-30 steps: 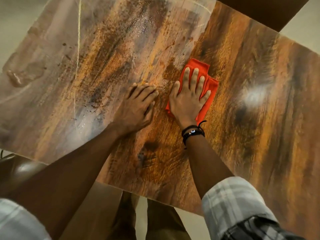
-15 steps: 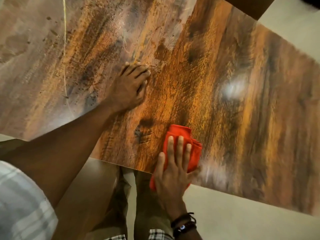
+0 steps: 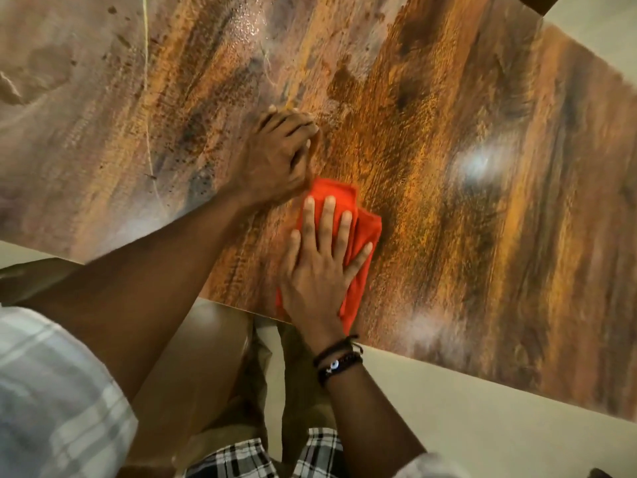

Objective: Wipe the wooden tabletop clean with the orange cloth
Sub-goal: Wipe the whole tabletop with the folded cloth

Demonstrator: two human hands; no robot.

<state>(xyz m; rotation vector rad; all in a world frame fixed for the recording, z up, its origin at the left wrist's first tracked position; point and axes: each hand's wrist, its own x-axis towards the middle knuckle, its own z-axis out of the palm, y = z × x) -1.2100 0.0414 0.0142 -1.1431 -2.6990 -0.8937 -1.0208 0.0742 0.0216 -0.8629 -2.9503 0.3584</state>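
Observation:
The folded orange cloth (image 3: 362, 236) lies flat on the wooden tabletop (image 3: 465, 208) near its front edge. My right hand (image 3: 320, 267) presses down on the cloth with the fingers spread, covering most of it. My left hand (image 3: 275, 160) rests on the bare wood just above and to the left of the cloth, fingers curled together, holding nothing. Dark specks and a wet, dusty film cover the left part of the tabletop (image 3: 113, 108); the right part looks glossy.
The front table edge (image 3: 448, 360) runs diagonally from left down to right, with pale floor (image 3: 482, 426) beyond it. A brown chair seat (image 3: 193, 374) and my legs are below the edge. A dark object (image 3: 537, 3) sits at the top right.
My right hand pulled the cloth from mid-table down to the front edge, then pushed it back up a little, close to my left hand. The left hand stayed planted on the wood.

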